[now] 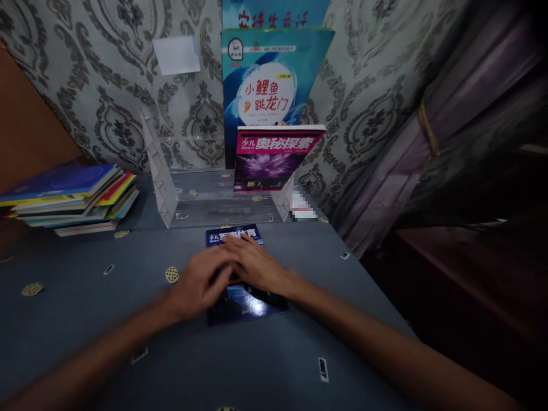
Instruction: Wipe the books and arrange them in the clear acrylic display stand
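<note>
Dark book [242, 305]: There it was, flat on the table [64, 308], straight in front of the rack [161, 182], title end toward it, the glossy cover half hidden!
Right hand [252, 262]: Palm down across the dark book, fingers stretched toward the rack; a hard forward push could have skated the slick book into the rack's front edge.
Left hand [205, 279]: Arched over the book's left side, thumb apart from the fingers, all of it blurred; whether it pinched anything, I could not tell. A lift here against the right hand's weight could have creased the cover.
Fingertips: Crowded together in front of the rack, touching or merely overlapping, too close to call; 1 hand could easily have blocked the other.
Pink book [274, 162]: It stood in the rack, close by the right wall; 1 knock to that clear frame could have tipped it forward.
Teal book [265, 80] and blue book [274, 14]: These 2 rose tall at the rack's back, and a jolt could have sent them sliding.
Pile [72, 197]: Left of the rack, edges badly out of line; a wide swing of the left arm could have spilled it!
</note>
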A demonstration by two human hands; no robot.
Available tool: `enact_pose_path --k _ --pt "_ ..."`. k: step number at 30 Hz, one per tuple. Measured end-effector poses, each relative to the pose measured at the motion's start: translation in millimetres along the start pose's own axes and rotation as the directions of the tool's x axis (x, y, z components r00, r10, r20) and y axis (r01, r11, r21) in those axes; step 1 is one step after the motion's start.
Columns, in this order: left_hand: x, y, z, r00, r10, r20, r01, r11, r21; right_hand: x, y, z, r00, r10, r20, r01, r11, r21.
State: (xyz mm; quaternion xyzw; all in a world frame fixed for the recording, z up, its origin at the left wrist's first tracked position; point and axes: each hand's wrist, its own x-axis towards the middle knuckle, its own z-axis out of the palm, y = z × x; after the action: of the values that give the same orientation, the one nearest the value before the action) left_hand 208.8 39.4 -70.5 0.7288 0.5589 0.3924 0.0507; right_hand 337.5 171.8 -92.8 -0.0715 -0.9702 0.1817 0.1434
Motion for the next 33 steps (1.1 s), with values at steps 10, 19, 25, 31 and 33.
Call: enact_pose_path --k 10,19,25,31,33 --pt "11 -90 -9.1 0.968 -0.251 -0.015 0.25 0.957 0.149 -9 -45 19 0.99 -0.118 0.078 0.123 0.991 -0.059" --pt "8 -81 -5.5 0.982 -0.18 0.057 0.146 0.914 0.377 -42 -56 25 0.995 -0.095 -0.01 0.096 0.994 0.058" --pt "8 -80 -5.6 0.979 -0.176 0.106 0.11 0.885 0.452 -80 -30 11 0.984 0.09 -0.153 -0.07 0.989 0.128" --pt "8 -77 -5.4 0.977 -0.187 0.103 0.117 0.873 0.473 -104 -12 3 0.98 0.114 -0.166 -0.084 0.981 0.177" --pt "7 -76 -5.0 0.977 -0.19 0.098 0.12 0.868 0.482 -104 -10 2 0.981 0.099 -0.169 -0.072 0.984 0.16"
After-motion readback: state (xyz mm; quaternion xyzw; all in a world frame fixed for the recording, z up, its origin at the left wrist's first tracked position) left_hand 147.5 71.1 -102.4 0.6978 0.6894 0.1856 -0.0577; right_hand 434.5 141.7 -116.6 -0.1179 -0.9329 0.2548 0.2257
